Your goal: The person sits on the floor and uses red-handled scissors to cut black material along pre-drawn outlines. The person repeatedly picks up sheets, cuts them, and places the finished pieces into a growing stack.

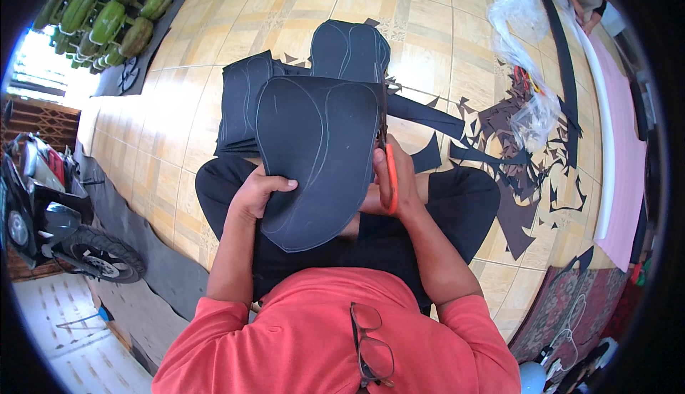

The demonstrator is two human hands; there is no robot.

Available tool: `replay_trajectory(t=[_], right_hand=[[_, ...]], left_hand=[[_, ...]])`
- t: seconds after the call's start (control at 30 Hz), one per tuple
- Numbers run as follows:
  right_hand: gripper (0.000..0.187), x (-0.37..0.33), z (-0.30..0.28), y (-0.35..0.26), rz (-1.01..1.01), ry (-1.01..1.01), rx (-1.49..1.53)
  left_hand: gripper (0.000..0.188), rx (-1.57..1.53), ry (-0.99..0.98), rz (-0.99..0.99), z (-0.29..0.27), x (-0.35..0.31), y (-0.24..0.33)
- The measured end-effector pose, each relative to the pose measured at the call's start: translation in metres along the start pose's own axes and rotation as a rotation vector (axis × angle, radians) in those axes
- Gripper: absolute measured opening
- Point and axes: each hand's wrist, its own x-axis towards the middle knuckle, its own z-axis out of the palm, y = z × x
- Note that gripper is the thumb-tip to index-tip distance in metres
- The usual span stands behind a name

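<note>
A black sheet piece (317, 151) with pale curved outlines drawn on it hangs over my lap. My left hand (255, 191) grips its left edge, thumb on top and fingers hidden underneath. In my right hand (405, 183) is a pair of scissors (392, 178) with orange handles. Their dark blades point away from me along the sheet's right edge; whether they are spread or closed is hard to make out. Beyond the sheet lie a stack of black pieces (239, 109) and a rounded black stack (349, 46), both marked with pale lines.
Dark offcuts (510, 119) and clear plastic (531, 112) litter the tiled floor on the right. A pink roll (617, 144) lies farther right, near another person (581, 2). Green gas cylinders (107, 19) stand far left, and a motorcycle (53, 208) is at left.
</note>
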Motion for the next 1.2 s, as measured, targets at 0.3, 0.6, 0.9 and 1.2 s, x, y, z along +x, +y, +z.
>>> replay_trajectory(t=[0.3, 0.6, 0.9, 1.2], right_hand=[[0.037, 0.001, 0.0, 0.006, 0.006, -0.072, 0.146], [0.046, 0.001, -0.039, -0.01, 0.197, -0.292, 0.084], [0.061, 0.011, -0.028, 0.025, 0.343, 0.068, 0.413], [0.061, 0.018, -0.026, 0.03, 0.429, 0.133, 0.327]], left_hand=[[0.061, 0.131, -0.058, -0.106, -0.027, -0.003, 0.025], [0.06, 0.178, -0.078, -0.117, -0.046, 0.001, 0.053], [0.064, 0.274, -0.133, 0.063, -0.046, 0.08, 0.083], [0.016, 0.495, 0.07, 0.03, -0.032, 0.257, 0.028]])
